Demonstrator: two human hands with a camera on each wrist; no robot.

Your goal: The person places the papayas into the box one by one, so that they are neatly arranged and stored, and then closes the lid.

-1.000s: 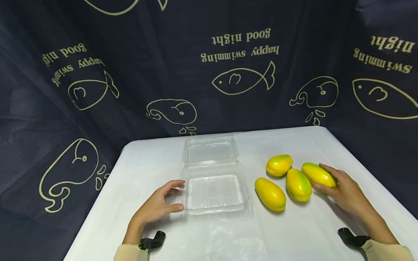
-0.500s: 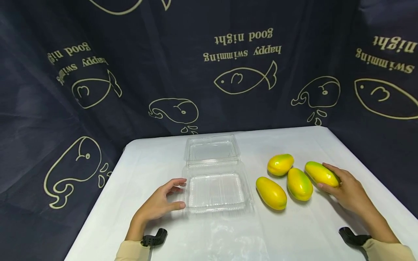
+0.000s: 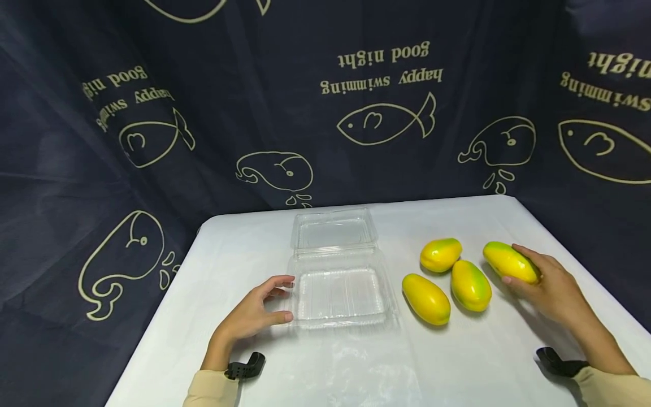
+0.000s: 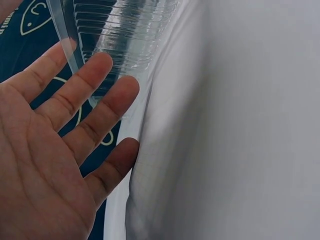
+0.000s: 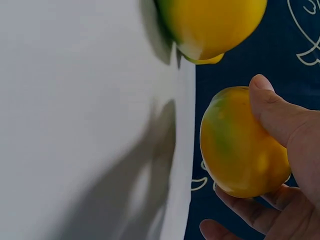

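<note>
My right hand [image 3: 551,289] grips a yellow-green mango [image 3: 510,263] between thumb and fingers. In the right wrist view this mango [image 5: 240,145] is clear of the white tabletop, whose shadowed surface lies to its left. My left hand [image 3: 251,312] is at the left edge of an open clear plastic clamshell box [image 3: 339,323]. The left wrist view has its fingers extended, with fingertips [image 4: 102,62] right at the box's wall [image 4: 65,30]. Left of the held fruit lie three more mangoes: one at the back [image 3: 440,255], one in the middle [image 3: 471,286] and one nearer the box [image 3: 426,299].
The box's lid [image 3: 333,230] is folded back toward the far edge of the white-covered table [image 3: 366,379]. A dark curtain [image 3: 285,68] printed with fish and whales hangs behind and beside the table. Each wrist wears a black strap device [image 3: 246,366].
My right hand has raised the mango and drawn it away from the middle one, widening the gap between them. The left hand holds its place by the box. The head view has shifted slightly.
</note>
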